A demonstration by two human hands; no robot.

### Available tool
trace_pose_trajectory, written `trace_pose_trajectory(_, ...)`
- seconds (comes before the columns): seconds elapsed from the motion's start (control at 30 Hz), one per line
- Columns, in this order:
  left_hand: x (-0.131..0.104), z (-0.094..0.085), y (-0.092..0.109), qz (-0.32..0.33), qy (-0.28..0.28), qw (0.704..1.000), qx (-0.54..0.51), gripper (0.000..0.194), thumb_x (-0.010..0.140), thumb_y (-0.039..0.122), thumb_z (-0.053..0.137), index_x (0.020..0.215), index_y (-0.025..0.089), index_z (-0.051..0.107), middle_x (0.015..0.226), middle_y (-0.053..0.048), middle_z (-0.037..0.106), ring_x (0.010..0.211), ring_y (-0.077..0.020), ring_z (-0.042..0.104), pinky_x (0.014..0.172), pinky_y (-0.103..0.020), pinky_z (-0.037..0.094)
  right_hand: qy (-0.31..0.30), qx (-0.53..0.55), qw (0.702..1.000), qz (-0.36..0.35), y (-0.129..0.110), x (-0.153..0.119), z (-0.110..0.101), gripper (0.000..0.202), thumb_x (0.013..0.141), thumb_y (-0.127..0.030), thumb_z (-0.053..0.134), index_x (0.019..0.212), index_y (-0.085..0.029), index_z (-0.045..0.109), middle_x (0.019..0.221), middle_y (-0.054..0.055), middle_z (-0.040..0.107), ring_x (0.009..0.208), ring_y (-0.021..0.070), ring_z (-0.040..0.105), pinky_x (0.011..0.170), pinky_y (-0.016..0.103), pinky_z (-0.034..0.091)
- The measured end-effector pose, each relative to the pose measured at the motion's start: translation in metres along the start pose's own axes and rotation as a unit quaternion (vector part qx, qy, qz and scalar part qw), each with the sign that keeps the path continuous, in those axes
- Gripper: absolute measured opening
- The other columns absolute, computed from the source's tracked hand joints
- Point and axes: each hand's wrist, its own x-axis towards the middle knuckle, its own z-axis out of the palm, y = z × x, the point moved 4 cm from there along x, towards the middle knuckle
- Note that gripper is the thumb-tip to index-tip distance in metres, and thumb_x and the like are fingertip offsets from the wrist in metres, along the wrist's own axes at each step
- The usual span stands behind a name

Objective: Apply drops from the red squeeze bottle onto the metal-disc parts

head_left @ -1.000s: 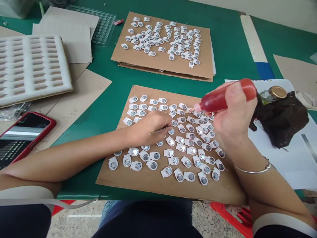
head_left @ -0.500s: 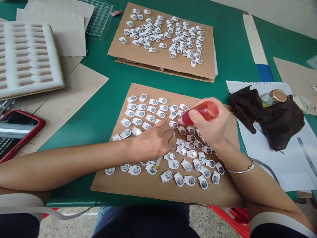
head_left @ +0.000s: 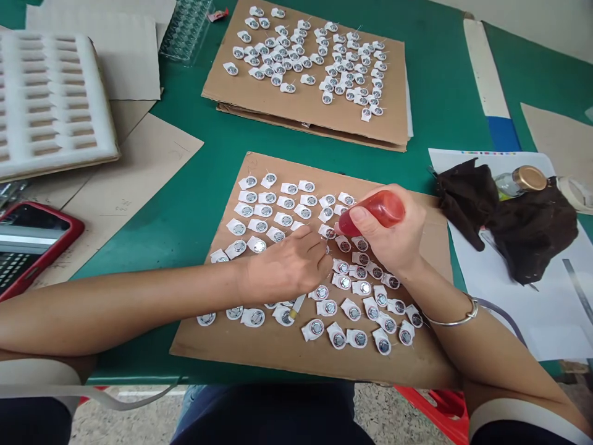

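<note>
My right hand (head_left: 401, 238) is wrapped round a red squeeze bottle (head_left: 380, 210), tilted so its nozzle points down and left. The tip is at a small white-backed piece with a round silver disc (head_left: 327, 232); whether it touches I cannot tell. My left hand (head_left: 290, 262) is closed just left of the nozzle, fingers pinched together. Out of its underside sticks a slim pale stick with a yellowish end (head_left: 296, 307); its other end is hidden. Rows of similar disc pieces (head_left: 351, 309) lie around both hands on a brown cardboard sheet (head_left: 222, 346).
Behind lies a second cardboard stack (head_left: 296, 114) covered with more disc pieces. To the left are a white foam tray (head_left: 55, 105) and a red-cased phone (head_left: 41, 241). Dark cloth (head_left: 528, 235) and a gold-lidded glass jar (head_left: 528, 180) sit on white paper at right.
The view has shifted slightly. Both hands stay nearly in place, the red squeeze bottle still at the same disc piece.
</note>
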Motion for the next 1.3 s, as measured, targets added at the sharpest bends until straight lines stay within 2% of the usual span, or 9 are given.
trace_pose_trajectory(0.5,-0.0010,0.0006,0.0004,-0.005,-0.007,1.000,0.007,0.028,0.086,0.000,0.040,0.070,0.011,0.060,0.071,-0.010,0.063,0.072,-0.0191,0.059,0.063,-0.033,0.046,0.012,0.012,1.000,0.002,0.0016,-0.0009,0.0003,0.031,0.065,-0.047,0.072,0.072,-0.021,0.057,0.068,0.000,0.062,0.059,0.0133,0.056,0.057,0.032,0.048)
trace_pose_trajectory(0.73,-0.0005,0.0013,0.0003,0.001,-0.007,1.000,0.001,0.028,0.088,0.001,0.039,0.073,0.010,0.062,0.071,-0.010,0.062,0.076,-0.0200,0.060,0.067,-0.034,0.048,0.017,0.006,1.000,0.008,0.0022,-0.0001,0.0007,0.032,0.067,-0.049,0.070,0.073,-0.021,0.057,0.070,0.002,0.062,0.060,0.0136,0.056,0.059,0.033,0.049)
trace_pose_trajectory(1.3,-0.0007,0.0010,-0.0006,-0.003,-0.004,1.000,0.001,0.027,0.087,0.001,0.041,0.069,0.011,0.059,0.070,-0.009,0.062,0.073,-0.0192,0.058,0.064,-0.033,0.048,0.030,0.014,0.999,-0.005,0.0025,0.0003,0.0012,0.029,0.067,-0.046,0.071,0.072,-0.020,0.057,0.068,0.001,0.064,0.060,0.0124,0.058,0.058,0.030,0.050)
